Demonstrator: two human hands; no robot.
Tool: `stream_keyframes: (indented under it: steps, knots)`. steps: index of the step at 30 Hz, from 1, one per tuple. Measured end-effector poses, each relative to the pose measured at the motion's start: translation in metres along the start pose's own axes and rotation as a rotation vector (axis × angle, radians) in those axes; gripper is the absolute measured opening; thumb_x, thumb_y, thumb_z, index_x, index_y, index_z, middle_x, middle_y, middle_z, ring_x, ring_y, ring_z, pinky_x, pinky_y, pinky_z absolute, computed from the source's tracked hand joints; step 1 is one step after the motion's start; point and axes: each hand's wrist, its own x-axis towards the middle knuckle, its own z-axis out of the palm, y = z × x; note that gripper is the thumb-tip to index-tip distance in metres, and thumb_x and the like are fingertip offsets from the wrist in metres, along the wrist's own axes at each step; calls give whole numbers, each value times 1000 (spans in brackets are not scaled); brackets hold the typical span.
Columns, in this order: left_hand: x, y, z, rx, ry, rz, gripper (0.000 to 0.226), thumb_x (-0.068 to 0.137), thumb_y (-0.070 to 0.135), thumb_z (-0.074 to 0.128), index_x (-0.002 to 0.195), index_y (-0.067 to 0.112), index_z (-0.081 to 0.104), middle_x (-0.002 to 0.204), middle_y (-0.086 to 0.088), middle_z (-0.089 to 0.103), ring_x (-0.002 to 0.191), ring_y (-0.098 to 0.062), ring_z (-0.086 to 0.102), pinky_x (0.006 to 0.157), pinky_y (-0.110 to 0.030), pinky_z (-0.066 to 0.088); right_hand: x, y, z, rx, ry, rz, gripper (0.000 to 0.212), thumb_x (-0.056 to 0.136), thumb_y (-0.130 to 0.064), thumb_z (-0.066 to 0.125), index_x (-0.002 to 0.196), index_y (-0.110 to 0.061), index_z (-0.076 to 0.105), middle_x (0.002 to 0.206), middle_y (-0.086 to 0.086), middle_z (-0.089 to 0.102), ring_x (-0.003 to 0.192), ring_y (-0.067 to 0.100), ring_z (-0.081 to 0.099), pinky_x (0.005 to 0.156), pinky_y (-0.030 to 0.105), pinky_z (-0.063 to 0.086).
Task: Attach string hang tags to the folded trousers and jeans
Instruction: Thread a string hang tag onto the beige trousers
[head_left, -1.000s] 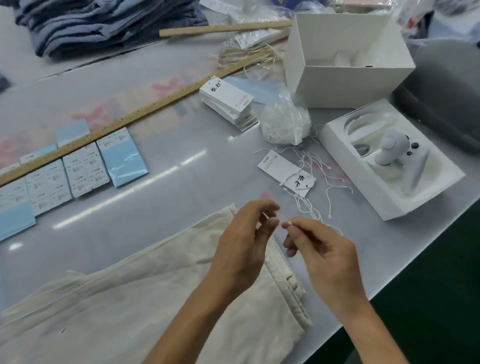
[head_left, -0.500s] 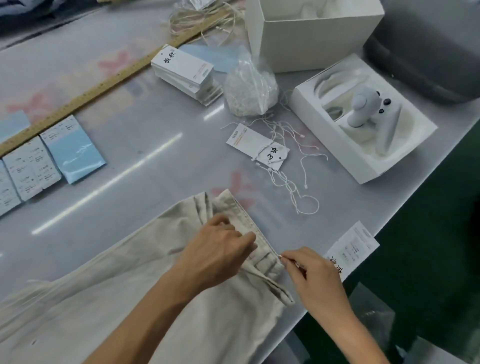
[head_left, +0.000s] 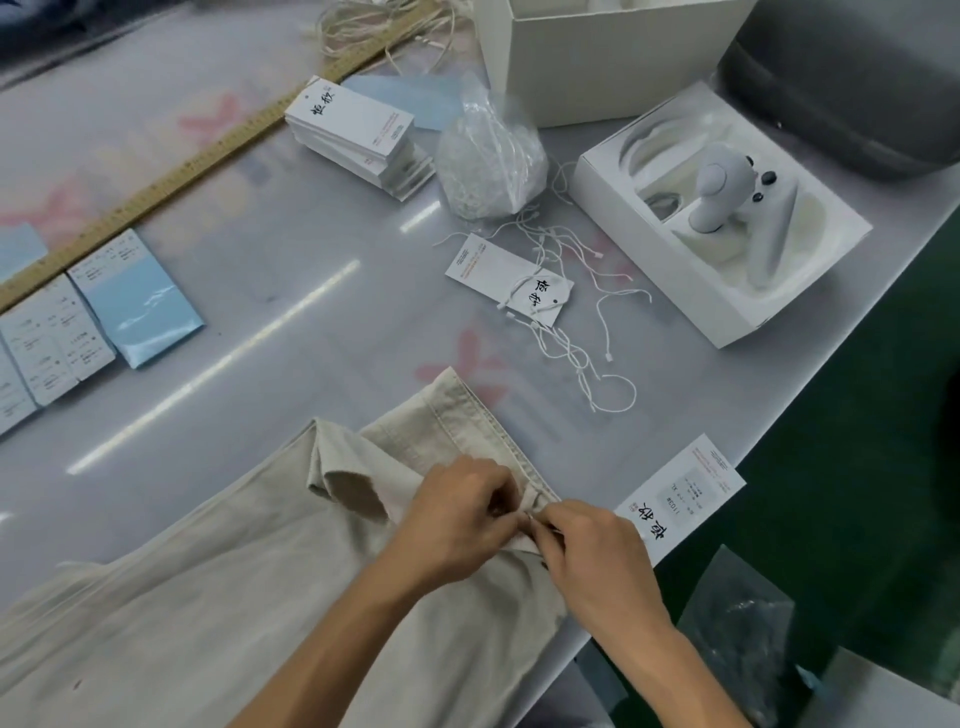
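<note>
At trousers (head_left: 249, 597) waistband, left hand (head_left: 457, 525), right hand (head_left: 592, 551) pinch fabric

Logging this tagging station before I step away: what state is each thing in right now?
Beige trousers: laid flat, waistband corner folded back.
Left hand: pinching the waistband.
Right hand: pinching a string end.
Hang tag: lying at table edge.
Tag stack: piled.
String bag: open, strings spilled.
White box: open.

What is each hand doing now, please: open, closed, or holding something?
Left hand: closed, pinching the waistband of the beige trousers.
Right hand: closed, pinching something thin at the same spot; what it is cannot be told.
</note>
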Motion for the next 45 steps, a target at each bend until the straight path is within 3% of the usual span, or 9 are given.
stream_keyframes:
  steps: [4, 11, 16, 22, 26, 30, 34, 39, 45]
  knots:
    - [-10, -6, -6, -225, 4, -26, 6, 89, 29, 70, 84, 27, 70, 79, 16, 68, 79, -5, 63, 75, -36, 51, -9, -13, -1, -108, 158, -28, 29, 91, -27, 73, 66, -21, 59, 61, -9, 53, 57, 14, 50, 49, 31, 42]
    - [-5, -8, -8, -225, -39, 23, 20, 90, 10, 69, 95, 26, 80, 77, 8, 69, 77, -10, 63, 73, -32, 49, -10, -15, 10, -36, 187, 31, 25, 86, -23, 79, 67, -22, 63, 62, -9, 55, 60, 14, 52, 51, 32, 45]
    - [6, -6, -10, -188, -96, -43, 17, 87, 19, 70, 95, 30, 80, 83, 8, 73, 79, -8, 65, 75, -32, 51, -10, -8, 17, 87, 205, 71, 12, 89, -28, 78, 78, -27, 73, 69, -14, 61, 64, 9, 56, 57, 31, 49]
    - [9, -6, -10, -63, -124, 14, 8, 86, 20, 67, 86, 27, 70, 79, 15, 66, 78, -6, 59, 74, -31, 49, -10, -7, 22, 140, 229, 88, 11, 89, -26, 78, 79, -25, 73, 70, -12, 63, 64, 11, 58, 56, 36, 50]
    - [3, -2, -4, 19, -48, 26, 9, 89, 26, 58, 83, 32, 57, 79, 17, 63, 78, -6, 57, 76, -34, 46, -6, -3, 15, 179, 97, 47, 11, 95, -34, 69, 89, -25, 73, 79, -12, 65, 73, 10, 60, 67, 34, 50]
    - [-1, -4, -13, -494, 129, -205, 13, 97, 8, 58, 88, 18, 58, 81, 4, 75, 76, -13, 69, 71, -36, 55, -6, 15, -10, 182, -10, -45, 10, 92, -28, 73, 102, -28, 75, 87, -18, 67, 80, 3, 60, 80, 27, 49]
    - [0, -3, -33, -1034, 289, -338, 14, 104, 0, 48, 93, 9, 51, 92, -15, 77, 79, -20, 69, 63, -27, 52, -7, 24, -21, 251, -61, -84, 22, 95, -16, 70, 115, -24, 72, 99, -19, 65, 94, -2, 61, 87, 20, 50]
    - [2, 8, -38, -1099, 316, -328, 14, 101, 2, 45, 95, 13, 49, 87, -16, 77, 73, -17, 66, 58, -22, 49, -7, 15, -14, 340, 34, -96, 35, 92, -4, 70, 121, -24, 71, 117, -20, 61, 110, 3, 60, 93, 17, 49]
    - [14, 4, -41, -1218, 458, -432, 14, 98, 1, 51, 91, 12, 55, 66, -8, 62, 57, -17, 49, 49, -25, 39, -12, -2, -1, 488, 24, -21, 28, 95, -26, 69, 123, -29, 66, 120, -21, 57, 118, 7, 57, 98, 13, 42]
